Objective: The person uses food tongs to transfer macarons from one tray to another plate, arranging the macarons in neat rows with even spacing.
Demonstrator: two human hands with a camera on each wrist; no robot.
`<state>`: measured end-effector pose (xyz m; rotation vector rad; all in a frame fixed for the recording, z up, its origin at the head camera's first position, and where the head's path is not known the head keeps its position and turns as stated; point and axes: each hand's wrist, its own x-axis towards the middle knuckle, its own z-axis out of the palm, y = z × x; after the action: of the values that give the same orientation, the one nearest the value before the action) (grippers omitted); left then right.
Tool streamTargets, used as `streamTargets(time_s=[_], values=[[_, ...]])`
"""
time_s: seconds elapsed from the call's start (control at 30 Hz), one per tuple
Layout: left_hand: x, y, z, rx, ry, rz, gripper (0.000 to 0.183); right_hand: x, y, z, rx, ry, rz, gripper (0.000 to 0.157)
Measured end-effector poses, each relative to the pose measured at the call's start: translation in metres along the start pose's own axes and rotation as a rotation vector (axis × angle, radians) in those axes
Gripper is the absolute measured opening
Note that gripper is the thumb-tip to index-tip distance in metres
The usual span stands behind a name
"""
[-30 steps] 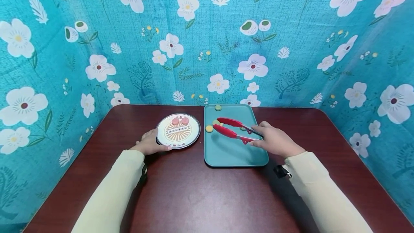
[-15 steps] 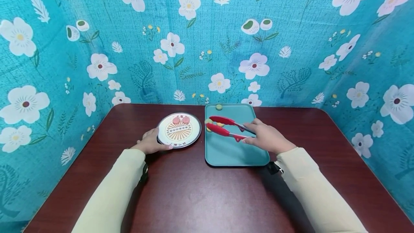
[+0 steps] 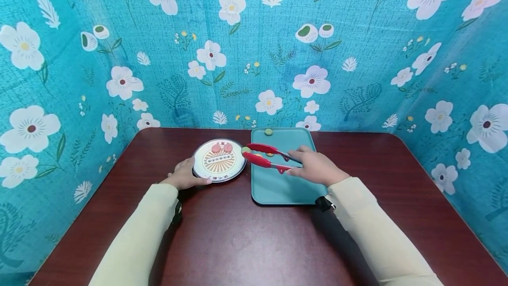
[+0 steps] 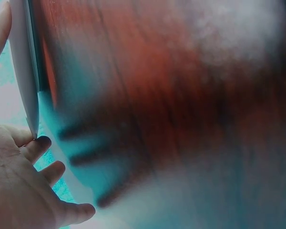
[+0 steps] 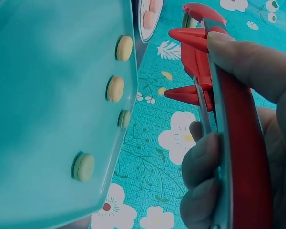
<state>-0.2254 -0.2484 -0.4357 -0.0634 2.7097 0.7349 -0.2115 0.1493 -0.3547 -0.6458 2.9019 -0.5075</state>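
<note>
Tongs (image 5: 240, 138) lie clasped within right fingers (image 5: 200, 162), left fingers (image 4: 54, 172) spread against the plate (image 3: 219, 169).

Left fingers (image 4: 52, 172) spread, right fingers (image 5: 201, 162) curled; arms (image 3: 132, 228) (image 3: 375, 226) extended forward.

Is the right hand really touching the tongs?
Touching. The right wrist view shows the right hand gripping the tongs, with thumb and fingers around them.

1. I see a desk (image 3: 254, 242) of dark wood look, glossy and reflective.
2. Near its far edge, the tray (image 3: 289, 186) looks like smooth satin plastic.
3. Beside the tray's left edge, the plate (image 3: 235, 167) looks smooth and glazed.
4. The tongs (image 5: 240, 129) pair shiny metal with smooth red plastic-looking parts.
5. The macarons (image 5: 115, 89) look matt.
6. Behind the desk's far edge, I see matt, woven-looking cloth (image 3: 254, 47).
</note>
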Motion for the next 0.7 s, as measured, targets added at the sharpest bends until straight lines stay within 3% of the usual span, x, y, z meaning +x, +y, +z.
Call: streamTargets(time_s=[0.7], values=[[-0.001, 0.001, 0.000, 0.001, 0.004, 0.001, 0.118, 0.028, -0.019, 0.007, 0.011, -0.033, 0.008, 0.069]])
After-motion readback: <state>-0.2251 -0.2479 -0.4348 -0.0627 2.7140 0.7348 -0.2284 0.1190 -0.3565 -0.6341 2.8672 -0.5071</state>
